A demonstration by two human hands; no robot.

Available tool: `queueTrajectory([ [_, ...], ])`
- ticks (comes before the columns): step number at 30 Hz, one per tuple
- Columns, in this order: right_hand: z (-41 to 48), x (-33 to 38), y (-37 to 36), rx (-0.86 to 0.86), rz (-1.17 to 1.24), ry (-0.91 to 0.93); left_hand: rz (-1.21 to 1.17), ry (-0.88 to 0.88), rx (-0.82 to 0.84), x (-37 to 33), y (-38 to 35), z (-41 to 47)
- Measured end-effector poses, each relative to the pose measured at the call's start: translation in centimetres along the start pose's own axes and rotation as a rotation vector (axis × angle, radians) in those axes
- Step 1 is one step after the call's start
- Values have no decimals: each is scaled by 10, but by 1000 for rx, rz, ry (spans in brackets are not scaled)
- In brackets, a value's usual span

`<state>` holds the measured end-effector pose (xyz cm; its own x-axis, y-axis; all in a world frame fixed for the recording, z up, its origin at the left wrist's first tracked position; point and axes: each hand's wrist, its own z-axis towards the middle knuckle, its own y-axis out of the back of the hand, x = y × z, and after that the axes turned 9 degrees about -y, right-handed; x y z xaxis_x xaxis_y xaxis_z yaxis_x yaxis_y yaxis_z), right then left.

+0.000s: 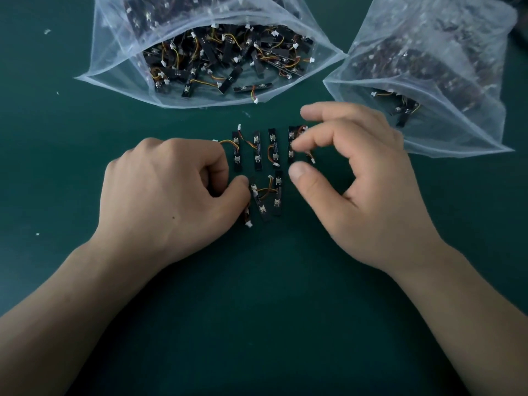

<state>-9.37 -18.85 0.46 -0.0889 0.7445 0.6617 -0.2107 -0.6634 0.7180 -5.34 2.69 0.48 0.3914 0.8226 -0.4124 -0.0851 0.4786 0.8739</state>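
My right fingers (308, 141), seen from the head camera, curve over the end board (291, 153). The index tip is on its middle and the thumb just off its near end; I cannot tell whether the pinch has closed. The board lies directly under them, long axis pointing toward the bag (120, 52), rightmost of a row on the tabletop (257, 310) just short of that bag. My left fingers (217, 155), farther off, curl tight on a lead (247, 211). The board is a black strip with pale buttons.
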Motion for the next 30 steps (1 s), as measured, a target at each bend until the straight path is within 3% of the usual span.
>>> queueTrajectory([
  [4, 24, 3, 6, -51, -51, 52, -32, -6, -3, 1, -1, -1],
  [9, 85, 13, 3, 64, -177, 79, -33, 11, -3, 2, -2, -2],
  [16, 138, 25, -23, 431, -530, 285, -47, 15, 10, 1, 0, -2],
  [27, 137, 20, -22, 344, -592, 267, -56, 29, 0, 0, 1, -2],
  [30, 130, 19, -19, 220, -486, 227, -96, 9, -66, 2, 0, 0],
])
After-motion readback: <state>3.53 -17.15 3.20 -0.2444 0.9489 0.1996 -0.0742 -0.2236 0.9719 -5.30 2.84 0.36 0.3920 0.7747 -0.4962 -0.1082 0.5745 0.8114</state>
